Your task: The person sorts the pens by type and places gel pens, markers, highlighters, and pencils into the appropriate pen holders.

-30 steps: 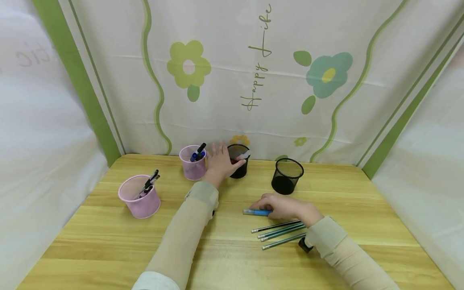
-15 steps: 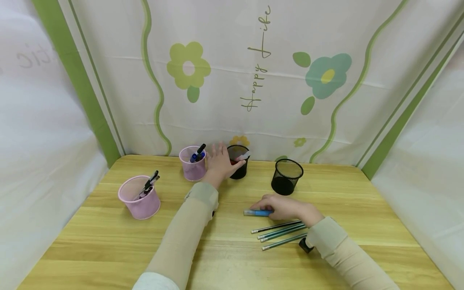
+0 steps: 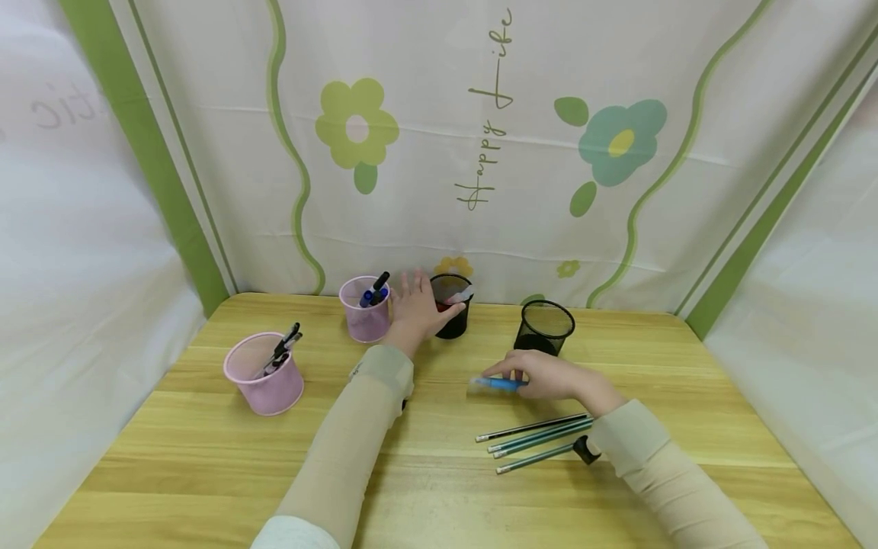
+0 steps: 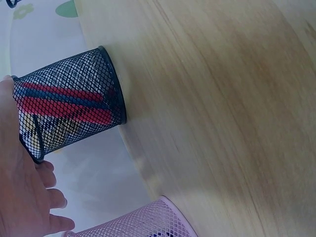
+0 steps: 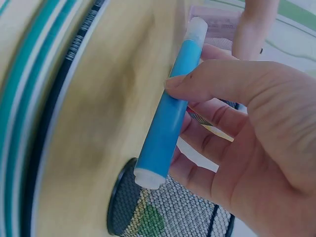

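Observation:
My right hand [image 3: 552,375] pinches a blue marker [image 5: 165,123] between thumb and fingers, just above the table. The marker has a clear cap at one end and a white plug at the other. Behind that hand stands a black mesh pen cup [image 3: 546,320] with nothing showing inside. My left hand [image 3: 414,311] rests with spread, straight fingers at the rim of another black mesh pen cup [image 4: 74,101]. Through its mesh, red and dark pen-like sticks show. Next to the left fingers is a pink mesh pen cup [image 3: 367,324] with blue and black pens.
Several pencils [image 3: 535,435], green and black, lie side by side below the right hand. A second pink mesh cup [image 3: 267,389] with black pens stands at the left of the wooden table [image 3: 425,496]. A flower-printed curtain [image 3: 411,206] rises behind the cups.
My right hand has lifted the blue marker off the table and shifted slightly away from me, toward the right black cup. My left hand has stayed in place.

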Motion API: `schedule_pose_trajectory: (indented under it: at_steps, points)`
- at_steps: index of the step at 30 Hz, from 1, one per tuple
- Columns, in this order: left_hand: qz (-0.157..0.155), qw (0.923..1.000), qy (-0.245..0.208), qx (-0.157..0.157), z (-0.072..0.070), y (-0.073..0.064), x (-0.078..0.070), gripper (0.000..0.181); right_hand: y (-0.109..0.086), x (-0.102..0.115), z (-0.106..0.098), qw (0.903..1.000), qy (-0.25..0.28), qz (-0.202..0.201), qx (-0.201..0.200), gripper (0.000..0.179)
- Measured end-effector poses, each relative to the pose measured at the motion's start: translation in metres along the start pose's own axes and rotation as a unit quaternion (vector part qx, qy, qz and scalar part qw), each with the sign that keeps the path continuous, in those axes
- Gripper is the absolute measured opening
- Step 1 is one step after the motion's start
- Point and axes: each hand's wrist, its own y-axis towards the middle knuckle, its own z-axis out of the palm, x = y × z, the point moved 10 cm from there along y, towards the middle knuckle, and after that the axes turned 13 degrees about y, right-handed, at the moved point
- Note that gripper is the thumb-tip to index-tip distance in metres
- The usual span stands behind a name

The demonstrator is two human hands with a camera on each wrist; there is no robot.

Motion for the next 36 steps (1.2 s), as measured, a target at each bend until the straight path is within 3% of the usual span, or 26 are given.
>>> schedule_pose_trajectory:
  at_steps: [12, 18, 29, 36]
  points:
    - [-0.001, 1.0, -0.002, 0.002, 0.001, 0.0, 0.002, 0.115, 0.001, 0.006, -0.019, 0.9997, -0.018, 0.005, -0.019, 0.053]
    - [0.0, 1.0, 0.0, -0.001, 0.001, 0.001, 0.002, 0.115, 0.0, 0.008, -0.032, 0.9991, 0.013, 0.011, -0.038, 0.055]
    - [0.001, 1.0, -0.004, 0.001, -0.002, -0.001, 0.002, 0.114, 0.005, 0.012, -0.058, 0.9921, 0.058, -0.011, -0.111, 0.051]
    - [0.001, 0.9999, -0.01, -0.005, -0.003, -0.002, 0.0, 0.115, 0.01, 0.011, -0.07, 0.9786, 0.071, -0.018, -0.193, 0.054]
